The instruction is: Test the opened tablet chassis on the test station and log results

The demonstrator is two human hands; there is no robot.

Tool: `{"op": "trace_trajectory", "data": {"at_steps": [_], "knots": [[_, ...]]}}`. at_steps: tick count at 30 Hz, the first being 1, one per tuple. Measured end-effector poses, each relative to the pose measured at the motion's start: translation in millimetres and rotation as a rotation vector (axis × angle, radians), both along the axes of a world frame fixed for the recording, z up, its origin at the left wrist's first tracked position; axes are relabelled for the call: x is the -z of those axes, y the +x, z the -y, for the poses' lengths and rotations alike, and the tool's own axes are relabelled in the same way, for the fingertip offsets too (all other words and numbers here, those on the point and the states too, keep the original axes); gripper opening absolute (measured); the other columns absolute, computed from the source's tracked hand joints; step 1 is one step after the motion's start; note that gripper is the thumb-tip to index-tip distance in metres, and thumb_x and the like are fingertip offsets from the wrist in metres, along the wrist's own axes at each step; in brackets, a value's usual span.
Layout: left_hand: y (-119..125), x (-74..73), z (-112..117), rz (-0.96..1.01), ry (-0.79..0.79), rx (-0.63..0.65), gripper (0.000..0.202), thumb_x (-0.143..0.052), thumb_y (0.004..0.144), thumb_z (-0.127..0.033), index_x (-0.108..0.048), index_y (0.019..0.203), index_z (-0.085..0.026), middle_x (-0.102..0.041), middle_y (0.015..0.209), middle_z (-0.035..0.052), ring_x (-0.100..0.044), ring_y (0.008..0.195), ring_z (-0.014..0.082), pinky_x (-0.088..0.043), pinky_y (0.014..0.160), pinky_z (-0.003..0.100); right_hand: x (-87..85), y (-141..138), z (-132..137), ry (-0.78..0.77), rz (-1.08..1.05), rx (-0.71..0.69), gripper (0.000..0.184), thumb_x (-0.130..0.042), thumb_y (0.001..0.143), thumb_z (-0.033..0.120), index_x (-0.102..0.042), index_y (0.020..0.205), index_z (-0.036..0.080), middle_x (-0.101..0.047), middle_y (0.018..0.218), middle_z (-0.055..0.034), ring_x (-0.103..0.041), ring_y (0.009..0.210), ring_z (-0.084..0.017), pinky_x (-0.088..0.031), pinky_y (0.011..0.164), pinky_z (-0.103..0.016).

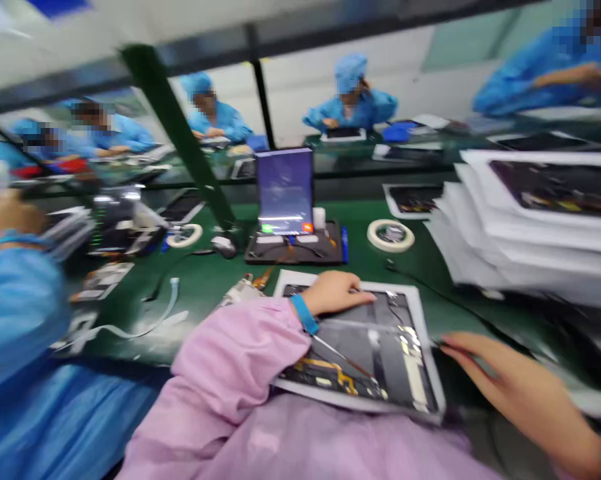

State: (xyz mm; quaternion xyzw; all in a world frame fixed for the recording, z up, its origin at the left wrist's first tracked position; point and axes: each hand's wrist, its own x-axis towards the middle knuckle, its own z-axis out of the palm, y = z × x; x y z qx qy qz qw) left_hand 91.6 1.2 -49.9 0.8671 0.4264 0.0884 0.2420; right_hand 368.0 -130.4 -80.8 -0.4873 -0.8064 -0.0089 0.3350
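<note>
An opened tablet (360, 347) with a white rim lies tilted in front of me, its inner side with dark cells, gold flex cables and metal strips showing. My left hand (335, 292), with a blue band at the wrist, is closed on its far edge, thumb on the inner face; the other fingertips are hidden. A thin metal tool, perhaps tweezers (348, 357), lies slantwise across the tablet, below my left wrist. Just off the tablet's right side, my right hand (510, 380) pinches thumb and forefinger together on a small dark thing, too blurred to name.
Behind the tablet stands a lit screen (285, 190) on a black holder (330, 243). A tape roll (390, 235) and stacked white-rimmed panels (510, 247) sit to the right. Black cable (455, 303) crosses the bench. A co-worker's blue sleeve (20, 300) is close at left; several people work opposite.
</note>
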Motion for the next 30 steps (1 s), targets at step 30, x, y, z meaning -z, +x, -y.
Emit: {"op": "trace_trajectory", "data": {"at_steps": [30], "knots": [[-5, -15.9, -4, 0.398, 0.227, -0.154, 0.032, -0.063, 0.081, -0.04, -0.059, 0.106, -0.02, -0.067, 0.109, 0.0061, -0.06, 0.104, 0.0207, -0.044, 0.092, 0.03, 11.4, -15, -13, -0.107, 0.144, -0.091, 0.019, -0.049, 0.093, 0.03, -0.06, 0.107, 0.022, -0.066, 0.096, -0.0047, -0.061, 0.088, -0.019, -0.051, 0.078, -0.033]]}}
